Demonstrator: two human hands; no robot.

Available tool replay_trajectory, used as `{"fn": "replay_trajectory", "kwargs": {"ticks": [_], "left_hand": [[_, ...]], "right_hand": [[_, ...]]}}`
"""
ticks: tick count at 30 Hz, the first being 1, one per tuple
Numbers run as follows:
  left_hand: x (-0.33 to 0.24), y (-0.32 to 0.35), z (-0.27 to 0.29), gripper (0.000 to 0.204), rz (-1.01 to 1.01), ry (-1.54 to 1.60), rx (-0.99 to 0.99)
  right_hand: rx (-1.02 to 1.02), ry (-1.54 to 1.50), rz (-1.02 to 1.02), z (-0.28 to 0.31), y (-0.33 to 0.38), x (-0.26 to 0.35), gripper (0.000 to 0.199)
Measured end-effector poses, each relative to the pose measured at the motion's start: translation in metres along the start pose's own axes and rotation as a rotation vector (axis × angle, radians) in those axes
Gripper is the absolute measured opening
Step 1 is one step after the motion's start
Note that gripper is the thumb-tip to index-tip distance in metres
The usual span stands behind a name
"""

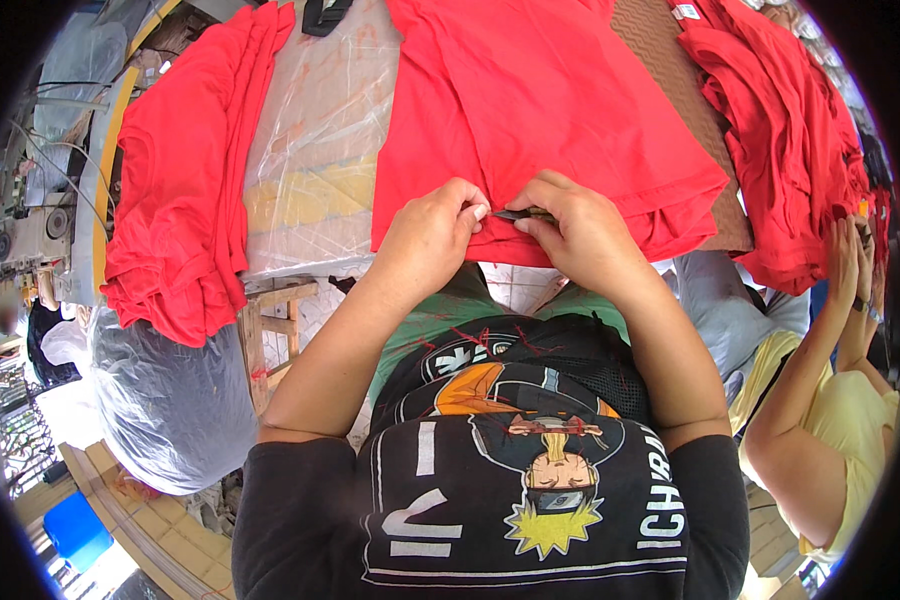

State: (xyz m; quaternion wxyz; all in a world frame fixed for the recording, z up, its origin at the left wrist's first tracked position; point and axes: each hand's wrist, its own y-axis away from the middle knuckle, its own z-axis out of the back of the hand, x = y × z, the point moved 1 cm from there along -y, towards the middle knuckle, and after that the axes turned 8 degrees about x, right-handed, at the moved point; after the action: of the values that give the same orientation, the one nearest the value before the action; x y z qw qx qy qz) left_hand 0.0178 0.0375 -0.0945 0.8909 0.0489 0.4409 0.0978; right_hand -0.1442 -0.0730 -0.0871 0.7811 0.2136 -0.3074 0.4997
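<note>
A red garment point(540, 110) lies spread in front of me, its hem toward my body. My left hand point(433, 222) is closed in a pinch on the garment's fabric near the hem; any thread between the fingertips is too small to make out. In my right hand point(582, 228) are small dark thread snips point(513, 214), their pointed tip turned left, close to my left fingertips. The handle is mostly hidden by my fingers.
Red garments point(185, 170) are heaped at the left beside a plastic-wrapped surface point(310, 150). Another red pile point(770, 130) lies at the right, where a co-worker's hands point(845, 260) are. A plastic-covered bundle point(165, 400) and a wooden stool point(275, 325) stand below left.
</note>
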Motion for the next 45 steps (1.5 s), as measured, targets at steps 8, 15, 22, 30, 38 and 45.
{"fn": "replay_trajectory", "kwargs": {"ticks": [8,15,22,30,38,45], "left_hand": [[-0.008,0.008,0.015,0.013,-0.357,-0.055,-0.042],[-0.039,0.048,0.089,0.010,-0.354,-0.061,0.273],[-0.009,0.035,-0.001,0.021,-0.352,-0.365,-0.101],[-0.033,0.061,0.067,0.017,-0.251,-0.211,0.485],[-0.010,0.044,0.030,0.021,-0.276,-0.448,-0.057],[0.012,0.034,0.035,0.019,-0.105,-0.245,-0.093]], "right_hand": [[-0.006,0.104,0.030,0.004,-0.001,0.016,0.021],[-0.203,-0.042,-0.072,0.037,0.013,0.012,0.020],[-0.221,-0.019,-0.061,0.036,0.023,0.007,0.024],[-0.218,0.018,-0.066,0.042,0.032,0.002,0.024],[-0.062,0.303,-0.051,0.050,0.039,-0.010,0.039],[-0.108,0.639,-0.065,0.067,0.055,-0.051,0.048]]}}
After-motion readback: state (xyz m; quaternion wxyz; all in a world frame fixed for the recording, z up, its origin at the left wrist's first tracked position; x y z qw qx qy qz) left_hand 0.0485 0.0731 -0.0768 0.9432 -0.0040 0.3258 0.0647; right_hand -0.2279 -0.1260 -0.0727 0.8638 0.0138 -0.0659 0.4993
